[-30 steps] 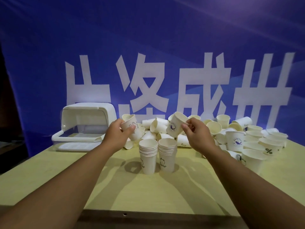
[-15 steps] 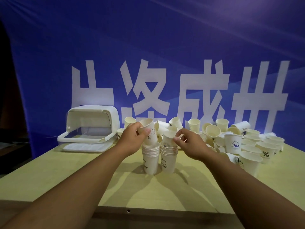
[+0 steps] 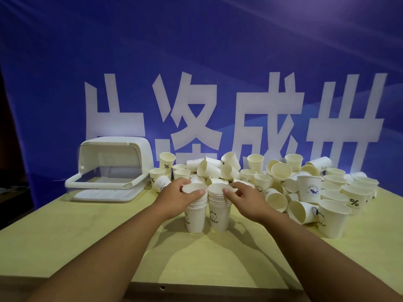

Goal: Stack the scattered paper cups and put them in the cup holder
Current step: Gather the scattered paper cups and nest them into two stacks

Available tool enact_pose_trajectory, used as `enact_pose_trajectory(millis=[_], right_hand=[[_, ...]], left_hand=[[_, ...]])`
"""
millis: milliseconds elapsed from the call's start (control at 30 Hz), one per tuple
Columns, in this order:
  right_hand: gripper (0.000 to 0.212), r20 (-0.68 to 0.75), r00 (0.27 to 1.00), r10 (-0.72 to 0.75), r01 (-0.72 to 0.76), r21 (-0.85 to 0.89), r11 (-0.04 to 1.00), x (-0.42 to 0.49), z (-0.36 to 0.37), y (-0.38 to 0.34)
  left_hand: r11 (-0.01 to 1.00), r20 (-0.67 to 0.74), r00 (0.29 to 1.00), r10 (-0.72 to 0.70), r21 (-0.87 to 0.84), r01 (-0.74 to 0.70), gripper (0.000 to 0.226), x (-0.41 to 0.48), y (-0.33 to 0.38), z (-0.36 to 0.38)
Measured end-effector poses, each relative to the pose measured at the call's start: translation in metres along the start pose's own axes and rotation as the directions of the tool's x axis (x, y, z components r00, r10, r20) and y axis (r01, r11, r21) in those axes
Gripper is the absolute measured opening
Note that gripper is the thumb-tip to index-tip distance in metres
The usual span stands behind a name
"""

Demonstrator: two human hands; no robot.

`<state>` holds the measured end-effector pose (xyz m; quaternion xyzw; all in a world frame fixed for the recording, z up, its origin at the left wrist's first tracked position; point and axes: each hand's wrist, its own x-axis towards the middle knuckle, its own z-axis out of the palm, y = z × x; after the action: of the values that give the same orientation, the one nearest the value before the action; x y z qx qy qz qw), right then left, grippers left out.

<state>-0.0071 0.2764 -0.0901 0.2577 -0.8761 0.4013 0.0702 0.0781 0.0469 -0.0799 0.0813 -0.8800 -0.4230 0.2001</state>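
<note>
Upright on the worktop (image 3: 87, 236), the left stack (image 3: 196, 214) and right stack (image 3: 219, 215) of white cups are being gripped at their rims, scattered cups (image 3: 309, 188) lying heaped behind, cup holder (image 3: 113, 158) open leftward.

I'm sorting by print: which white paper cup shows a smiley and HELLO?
The tilted white paper cup just left of the left hand; the two cups behind it carry percent signs instead.
</note>
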Motion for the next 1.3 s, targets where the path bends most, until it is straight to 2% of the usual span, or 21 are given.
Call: enact_pose_trajectory(millis=[100,167,233,300,433,533,600,667,867,1133,1200,1300], right_hand=[[0.046,0.012,0.997,0.072,-0.073,0.185,0.98,0.007,0.007,0.01],[0.049,0.005,0.989,0.148,-0.146,0.211,0.967,0.014,0.016,0.028],[0.049,-0.024,0.981,0.193,-0.189,0.1,0.977,0.025,0.024,0.051],[0.051,-0.027,0.976,0.216,-0.217,-0.039,0.975,0.037,0.032,0.071],[0.076,-0.007,0.969,0.245,-0.24,-0.224,0.945,0.063,0.038,0.083],[0.087,-0.032,0.962,0.27,-0.269,-0.244,0.932,0.08,0.041,0.088],[0.092,-0.045,0.954,0.296,-0.299,-0.196,0.934,0.091,0.043,0.095],[0.091,-0.086,0.943,0.321,-0.331,-0.177,0.927,0.101,0.047,0.1],[0.068,-0.311,0.875,0.37,-0.427,-0.137,0.894,0.115,0.06,0.098],[0.05,-0.343,0.862,0.374,-0.315,0.216,0.924,0.097,0.039,0.085],[0.043,-0.273,0.865,0.421,-0.337,0.305,0.891,0.091,0.029,0.077],[0.037,-0.148,0.833,0.532,-0.414,0.471,0.779,0.081,0.014,0.059]], left_hand=[[0.969,-0.124,0.985,-0.122,-0.231,0.091,0.048,0.005,-0.015,0.005],[0.937,-0.198,0.947,-0.254,-0.292,0.19,0.039,0.008,-0.035,0.009],[0.937,-0.237,0.918,-0.319,-0.225,0.268,0.038,0.014,-0.061,0.014],[0.954,-0.284,0.91,-0.301,-0.091,0.287,0.04,0.024,-0.079,0.018],[0.956,-0.344,0.91,-0.233,0.088,0.279,0.071,0.052,-0.092,0.02],[0.932,-0.357,0.908,-0.22,0.199,0.304,0.098,0.077,-0.106,0.019],[0.931,-0.374,0.902,-0.216,0.201,0.306,0.108,0.095,-0.116,0.018],[0.933,-0.37,0.906,-0.203,0.206,0.293,0.111,0.11,-0.123,0.018],[0.948,-0.358,0.915,-0.187,0.177,0.263,0.099,0.129,-0.134,0.017],[0.965,-0.359,0.906,-0.225,0.045,0.258,0.1,0.101,-0.113,0.011],[0.974,-0.357,0.909,-0.214,-0.008,0.226,0.096,0.086,-0.104,0.007],[0.975,-0.359,0.907,-0.218,-0.124,0.185,0.084,0.064,-0.087,-0.005]])
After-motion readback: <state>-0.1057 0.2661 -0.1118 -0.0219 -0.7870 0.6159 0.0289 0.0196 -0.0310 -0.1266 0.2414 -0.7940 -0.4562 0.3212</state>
